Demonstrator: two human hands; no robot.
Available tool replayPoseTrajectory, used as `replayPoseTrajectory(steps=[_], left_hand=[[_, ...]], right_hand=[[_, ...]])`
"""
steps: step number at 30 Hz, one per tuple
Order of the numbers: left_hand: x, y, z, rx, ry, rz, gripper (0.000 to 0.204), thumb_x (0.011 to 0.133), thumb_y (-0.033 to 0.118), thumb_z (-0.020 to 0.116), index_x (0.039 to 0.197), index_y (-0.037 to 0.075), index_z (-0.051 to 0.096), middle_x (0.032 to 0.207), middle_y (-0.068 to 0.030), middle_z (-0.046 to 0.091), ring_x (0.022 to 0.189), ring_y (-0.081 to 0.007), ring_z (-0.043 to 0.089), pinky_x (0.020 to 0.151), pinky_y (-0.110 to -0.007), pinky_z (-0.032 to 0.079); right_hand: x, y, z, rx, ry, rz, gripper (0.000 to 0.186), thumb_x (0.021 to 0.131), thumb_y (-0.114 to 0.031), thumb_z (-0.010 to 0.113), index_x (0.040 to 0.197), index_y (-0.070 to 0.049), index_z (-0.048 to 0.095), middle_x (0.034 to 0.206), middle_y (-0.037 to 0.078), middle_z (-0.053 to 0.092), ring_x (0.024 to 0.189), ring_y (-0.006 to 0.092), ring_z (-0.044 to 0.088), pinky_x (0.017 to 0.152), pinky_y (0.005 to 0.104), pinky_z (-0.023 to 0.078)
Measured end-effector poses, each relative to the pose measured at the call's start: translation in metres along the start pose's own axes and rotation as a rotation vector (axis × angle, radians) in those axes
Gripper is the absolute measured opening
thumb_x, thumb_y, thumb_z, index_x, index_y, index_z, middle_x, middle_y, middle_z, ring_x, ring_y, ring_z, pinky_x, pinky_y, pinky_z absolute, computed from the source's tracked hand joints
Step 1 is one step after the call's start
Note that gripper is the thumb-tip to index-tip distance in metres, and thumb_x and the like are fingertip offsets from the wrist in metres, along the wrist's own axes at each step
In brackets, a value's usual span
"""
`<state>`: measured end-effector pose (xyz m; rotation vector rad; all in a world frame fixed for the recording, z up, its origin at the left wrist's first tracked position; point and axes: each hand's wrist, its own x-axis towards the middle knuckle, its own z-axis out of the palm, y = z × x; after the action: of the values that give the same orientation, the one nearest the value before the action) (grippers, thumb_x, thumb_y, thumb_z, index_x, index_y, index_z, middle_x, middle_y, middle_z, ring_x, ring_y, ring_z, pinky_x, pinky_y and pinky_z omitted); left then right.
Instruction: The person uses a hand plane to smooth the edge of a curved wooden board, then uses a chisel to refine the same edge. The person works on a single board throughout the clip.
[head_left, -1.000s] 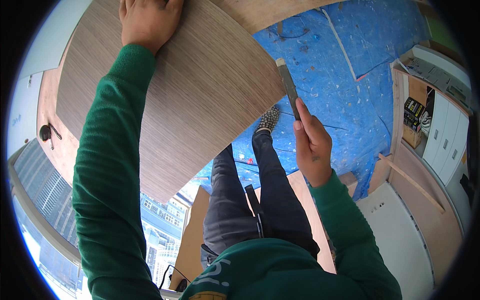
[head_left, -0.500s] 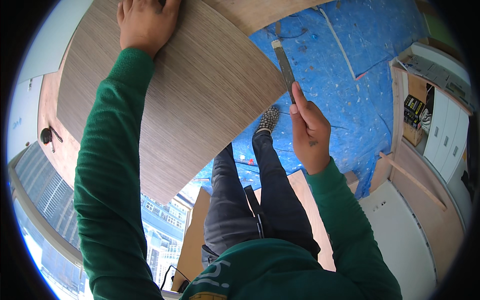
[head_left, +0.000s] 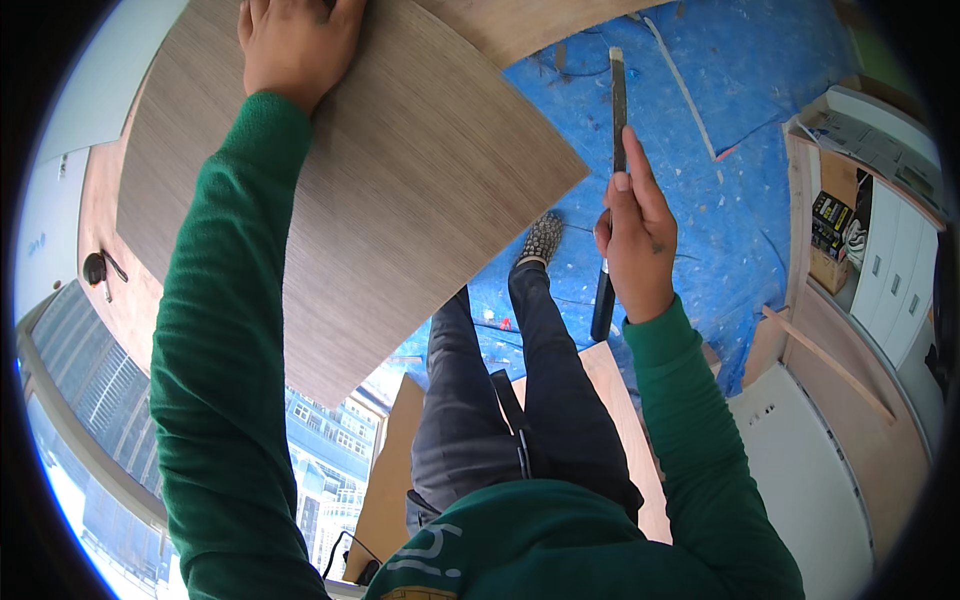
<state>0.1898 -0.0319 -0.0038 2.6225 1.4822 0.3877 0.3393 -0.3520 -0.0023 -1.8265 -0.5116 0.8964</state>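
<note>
My left hand [head_left: 298, 45] lies palm down on a wood-grain laminate board [head_left: 400, 180], its fingers spread and their tips cut off by the upper picture edge. The board is greyish brown with fine streaks, and one corner points right. Off that corner, my right hand [head_left: 638, 240] is closed around a flat file [head_left: 619, 100]. The file has a long dark grey blade with a pale tip, pointing away from me, and a black handle that shows below my fingers. File and board are apart in the picture.
A blue, paint-specked sheet [head_left: 720, 220] covers the floor. A black tape measure [head_left: 94, 267] sits on a wooden surface at left, near a window. White drawers [head_left: 885, 270] stand at right, with a wooden strip [head_left: 830, 365] and panels before them. My shoe [head_left: 542, 238] is beside the board.
My right hand has moved right and slightly away with the file, turning it so the black handle now shows. The left hand stays on the board.
</note>
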Motion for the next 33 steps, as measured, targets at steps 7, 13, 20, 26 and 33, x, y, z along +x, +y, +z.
replayPoseTrajectory(steps=[7,13,20,26,33], left_hand=[[0.001,-0.005,0.003,-0.006,0.023,0.028,0.066,0.107,0.048,0.05,0.151,-0.002,0.049,0.164,-0.0198,0.041,0.154,-0.0366,0.031,0.128,-0.046,0.022],[0.001,-0.003,0.003,-0.031,0.043,0.035,0.065,0.107,0.047,0.051,0.15,-0.002,0.05,0.163,-0.0202,0.041,0.153,-0.0373,0.032,0.128,-0.047,0.023],[-0.001,-0.004,0.005,-0.034,0.044,0.026,0.065,0.106,0.046,0.052,0.149,-0.003,0.05,0.162,-0.0208,0.042,0.152,-0.0375,0.033,0.127,-0.046,0.023],[0.003,-0.006,0.006,-0.003,0.055,0.067,0.066,0.107,0.047,0.05,0.149,-0.004,0.049,0.163,-0.0211,0.042,0.153,-0.0374,0.032,0.128,-0.046,0.022],[0.001,-0.002,0.005,-0.015,0.028,0.035,0.067,0.107,0.047,0.049,0.151,-0.004,0.048,0.164,-0.0212,0.04,0.154,-0.0372,0.031,0.129,-0.047,0.02]], right_hand=[[0.011,-0.012,0.013,-0.014,-0.059,0.101,0.066,0.106,-0.034,0.067,0.16,-0.006,0.044,0.099,0.003,0.065,0.078,0.0054,0.055,0.064,0.023,0.048],[-0.017,0.012,0.002,-0.103,-0.068,0.112,0.068,0.106,-0.034,0.067,0.161,-0.004,0.04,0.11,0.007,0.067,0.088,0.0087,0.06,0.07,0.0242,0.051],[-0.039,-0.002,-0.013,-0.127,-0.073,-0.005,0.048,0.11,-0.014,0.057,0.157,-0.006,0.049,0.088,-0.002,0.057,0.065,0.0049,0.045,0.058,0.023,0.04],[-0.02,0.003,-0.008,-0.339,-0.141,-0.324,0.048,0.103,0.0,0.062,0.151,-0.006,0.058,0.086,0.003,0.059,0.074,0.011,0.052,0.067,0.0257,0.045],[-0.036,0.011,-0.001,-0.383,-0.228,-0.431,0.052,0.1,0.004,0.063,0.15,-0.011,0.06,0.086,0.008,0.063,0.074,0.0176,0.061,0.072,0.0289,0.053]])
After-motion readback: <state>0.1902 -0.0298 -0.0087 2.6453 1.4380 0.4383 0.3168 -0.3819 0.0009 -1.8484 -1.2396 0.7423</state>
